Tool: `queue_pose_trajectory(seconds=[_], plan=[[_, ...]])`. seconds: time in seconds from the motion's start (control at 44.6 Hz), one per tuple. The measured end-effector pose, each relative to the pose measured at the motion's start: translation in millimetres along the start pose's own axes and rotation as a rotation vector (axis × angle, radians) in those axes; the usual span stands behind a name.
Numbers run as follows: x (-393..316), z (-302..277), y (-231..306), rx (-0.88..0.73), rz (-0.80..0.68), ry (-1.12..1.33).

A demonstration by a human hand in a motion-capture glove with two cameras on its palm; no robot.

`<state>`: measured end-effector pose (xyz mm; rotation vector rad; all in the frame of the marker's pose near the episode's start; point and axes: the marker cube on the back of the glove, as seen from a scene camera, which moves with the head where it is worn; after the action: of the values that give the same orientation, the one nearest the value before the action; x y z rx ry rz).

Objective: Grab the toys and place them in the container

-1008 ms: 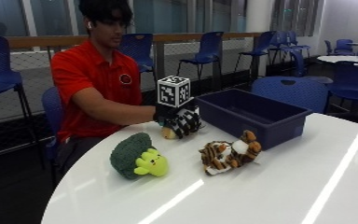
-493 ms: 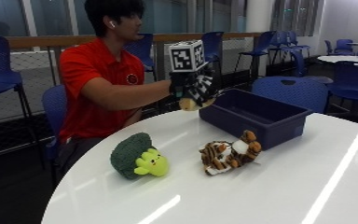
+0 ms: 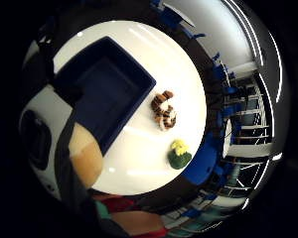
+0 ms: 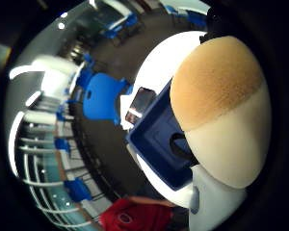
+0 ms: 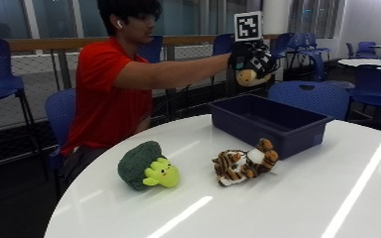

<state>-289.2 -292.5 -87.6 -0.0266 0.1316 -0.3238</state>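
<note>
The gloved hand (image 5: 253, 58) is raised above the bin (image 5: 270, 124), fingers curled round a small tan-and-cream plush (image 5: 246, 78). The same plush (image 4: 221, 110) fills much of the thumb-side palm view, with the bin (image 4: 159, 139) below it. The bin stands near the table's (image 5: 296, 208) far edge. A tiger (image 5: 243, 163) lies just beside the bin's near wall. A broccoli (image 5: 144, 166) lies nearer the table's edge on the person's side, apart from the tiger.
</note>
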Motion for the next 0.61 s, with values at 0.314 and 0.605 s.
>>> queue_pose_trajectory(seconds=[0.314,0.605], plan=[[-26.7,39.2,-1.5,-0.165,-0.028,-0.063],[20.5,59.6,28.1,-0.118,-0.116,-0.019]])
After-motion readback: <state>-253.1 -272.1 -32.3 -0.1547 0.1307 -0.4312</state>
